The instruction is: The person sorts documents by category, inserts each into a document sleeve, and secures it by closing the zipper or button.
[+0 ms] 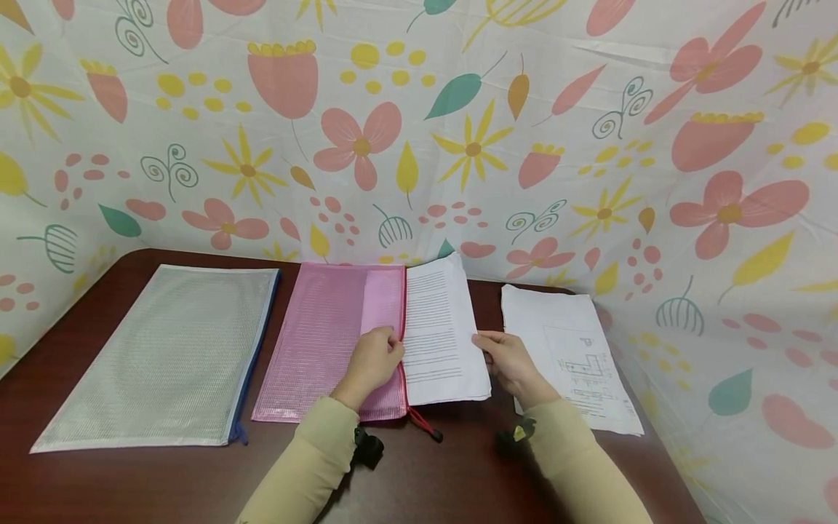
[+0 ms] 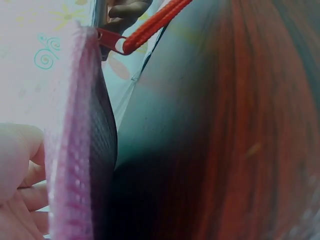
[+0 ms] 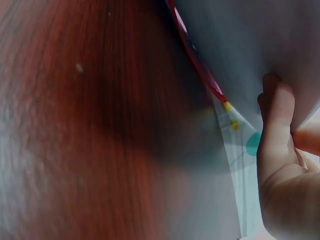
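A pink mesh zipper pouch (image 1: 308, 342) lies at the table's middle, its red zipper edge facing right. Part of a stack of printed papers (image 1: 435, 335) is inside it, showing pale through the mesh; the rest sticks out to the right. My left hand (image 1: 374, 358) grips the pouch at its opening, fingers curled at the zipper edge. In the left wrist view, a red zipper pull (image 2: 111, 41) with a cord hangs at the pouch's corner. My right hand (image 1: 517, 364) pinches the papers' outer right edge, thumb on one face in the right wrist view.
A grey-white mesh pouch (image 1: 170, 356) with a blue zipper lies at the left of the dark wooden table (image 1: 445, 480). Another paper stack (image 1: 556, 320) lies at the right, partly under my right forearm. A flowered cloth (image 1: 419, 131) hangs behind the table and along its sides.
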Demonstrator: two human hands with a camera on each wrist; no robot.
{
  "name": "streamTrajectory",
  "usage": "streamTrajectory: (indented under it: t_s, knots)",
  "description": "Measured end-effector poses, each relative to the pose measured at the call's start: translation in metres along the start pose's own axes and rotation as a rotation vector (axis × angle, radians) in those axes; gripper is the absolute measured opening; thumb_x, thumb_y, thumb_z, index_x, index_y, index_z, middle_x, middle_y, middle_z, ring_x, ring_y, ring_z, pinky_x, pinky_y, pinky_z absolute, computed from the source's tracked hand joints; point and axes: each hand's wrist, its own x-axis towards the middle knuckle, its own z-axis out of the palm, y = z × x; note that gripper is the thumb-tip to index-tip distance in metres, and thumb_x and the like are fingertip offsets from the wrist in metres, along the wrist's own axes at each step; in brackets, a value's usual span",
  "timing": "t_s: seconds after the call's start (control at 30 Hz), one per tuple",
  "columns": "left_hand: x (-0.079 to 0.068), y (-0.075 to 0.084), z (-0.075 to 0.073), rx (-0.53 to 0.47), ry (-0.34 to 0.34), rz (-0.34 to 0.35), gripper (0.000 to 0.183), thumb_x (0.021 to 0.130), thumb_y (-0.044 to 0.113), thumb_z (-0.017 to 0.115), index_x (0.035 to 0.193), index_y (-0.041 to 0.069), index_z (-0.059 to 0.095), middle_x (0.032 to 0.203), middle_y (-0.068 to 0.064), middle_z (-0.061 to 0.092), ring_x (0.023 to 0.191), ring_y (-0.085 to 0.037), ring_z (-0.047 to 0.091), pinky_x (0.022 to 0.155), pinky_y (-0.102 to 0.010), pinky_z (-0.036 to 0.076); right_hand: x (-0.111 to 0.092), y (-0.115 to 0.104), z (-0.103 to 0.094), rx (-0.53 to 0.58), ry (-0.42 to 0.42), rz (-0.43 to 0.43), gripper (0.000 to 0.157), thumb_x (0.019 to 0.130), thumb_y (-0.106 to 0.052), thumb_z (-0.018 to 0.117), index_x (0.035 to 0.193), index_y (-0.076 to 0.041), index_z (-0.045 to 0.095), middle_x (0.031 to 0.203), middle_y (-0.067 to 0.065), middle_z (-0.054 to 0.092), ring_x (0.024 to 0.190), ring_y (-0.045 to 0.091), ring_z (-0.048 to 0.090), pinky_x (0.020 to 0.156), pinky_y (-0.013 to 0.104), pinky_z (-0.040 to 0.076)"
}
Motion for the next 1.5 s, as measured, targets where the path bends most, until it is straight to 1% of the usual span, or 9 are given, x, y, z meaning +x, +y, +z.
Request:
streamTrajectory:
  t_s: [0.3, 0.43, 0.6, 0.67, 0.97, 1.1, 1.2, 1.33, 1.5]
  knots:
    - [0.001, -0.002, 0.003, -0.026, 0.008, -0.027, 0.017, 0.084, 0.007, 0.054, 0.067, 0.010, 0.051, 0.059, 0.001, 0.042, 0.055, -0.013, 0.040, 0.053, -0.025, 0.037, 0.002, 0.004, 0.007, 0.057, -0.008, 0.009, 0.044, 0.094, -0.011, 0.056, 0.129, 0.013, 0.046, 0.076, -0.004, 0.068, 0.063, 0.005, 0.063, 0.055, 0.020, 0.052]
    - [0.001, -0.001, 0.003, -0.036, 0.020, -0.027, 0.015, 0.083, 0.006, 0.054, 0.068, 0.009, 0.052, 0.076, -0.010, 0.061, 0.057, -0.013, 0.043, 0.055, -0.025, 0.038, 0.003, 0.006, 0.010, 0.079, -0.011, 0.009, 0.043, 0.094, -0.010, 0.055, 0.128, 0.014, 0.047, 0.075, -0.004, 0.068, 0.062, 0.005, 0.063, 0.055, 0.020, 0.052]
    - [-0.001, 0.000, 0.004, -0.041, 0.042, -0.001, 0.013, 0.083, 0.006, 0.054, 0.070, 0.008, 0.053, 0.097, -0.018, 0.067, 0.071, -0.018, 0.054, 0.066, -0.030, 0.046, 0.003, 0.008, 0.013, 0.107, -0.020, 0.010, 0.042, 0.094, -0.009, 0.055, 0.128, 0.014, 0.046, 0.075, -0.004, 0.069, 0.063, 0.007, 0.065, 0.055, 0.022, 0.054]
    - [-0.001, 0.000, 0.005, -0.043, 0.047, 0.012, 0.013, 0.082, 0.005, 0.054, 0.070, 0.008, 0.053, 0.091, -0.018, 0.066, 0.073, -0.020, 0.055, 0.069, -0.032, 0.048, 0.004, 0.008, 0.014, 0.103, -0.024, 0.008, 0.042, 0.094, -0.009, 0.055, 0.128, 0.014, 0.047, 0.076, -0.003, 0.069, 0.064, 0.007, 0.065, 0.056, 0.023, 0.054]
    - [-0.001, 0.000, 0.009, -0.047, 0.060, 0.044, 0.015, 0.083, 0.004, 0.054, 0.068, 0.008, 0.051, 0.099, -0.020, 0.067, 0.061, -0.013, 0.044, 0.062, -0.026, 0.042, 0.006, 0.010, 0.018, 0.100, -0.032, 0.005, 0.042, 0.094, -0.009, 0.055, 0.128, 0.014, 0.047, 0.078, -0.001, 0.070, 0.065, 0.008, 0.066, 0.056, 0.023, 0.054]
    - [-0.001, 0.001, 0.010, -0.055, 0.060, 0.046, 0.013, 0.083, 0.005, 0.053, 0.070, 0.008, 0.053, 0.106, -0.023, 0.067, 0.068, -0.018, 0.053, 0.066, -0.029, 0.046, 0.006, 0.010, 0.020, 0.097, -0.023, 0.005, 0.042, 0.093, -0.010, 0.057, 0.128, 0.014, 0.048, 0.079, -0.001, 0.070, 0.067, 0.008, 0.066, 0.057, 0.023, 0.054]
    - [-0.002, 0.001, 0.010, -0.065, 0.064, 0.044, 0.012, 0.084, 0.005, 0.053, 0.072, 0.007, 0.056, 0.119, -0.024, 0.062, 0.093, -0.027, 0.063, 0.081, -0.036, 0.051, 0.006, 0.010, 0.022, 0.098, -0.015, 0.007, 0.042, 0.093, -0.010, 0.057, 0.127, 0.013, 0.049, 0.080, -0.001, 0.069, 0.068, 0.008, 0.066, 0.058, 0.024, 0.054]
    - [-0.002, 0.002, 0.011, -0.075, 0.075, 0.051, 0.011, 0.084, 0.005, 0.054, 0.074, 0.005, 0.057, 0.119, -0.026, 0.062, 0.111, -0.034, 0.060, 0.092, -0.043, 0.049, 0.007, 0.011, 0.024, 0.102, -0.013, 0.007, 0.042, 0.093, -0.010, 0.057, 0.127, 0.013, 0.049, 0.080, -0.001, 0.069, 0.067, 0.008, 0.066, 0.058, 0.024, 0.054]
    - [-0.003, 0.004, 0.013, -0.074, 0.099, 0.047, 0.010, 0.083, 0.005, 0.054, 0.073, 0.005, 0.057, 0.117, -0.024, 0.064, 0.107, -0.035, 0.062, 0.088, -0.043, 0.050, 0.007, 0.010, 0.026, 0.081, -0.021, 0.002, 0.042, 0.093, -0.010, 0.057, 0.127, 0.014, 0.050, 0.080, 0.001, 0.069, 0.067, 0.008, 0.066, 0.057, 0.024, 0.055]
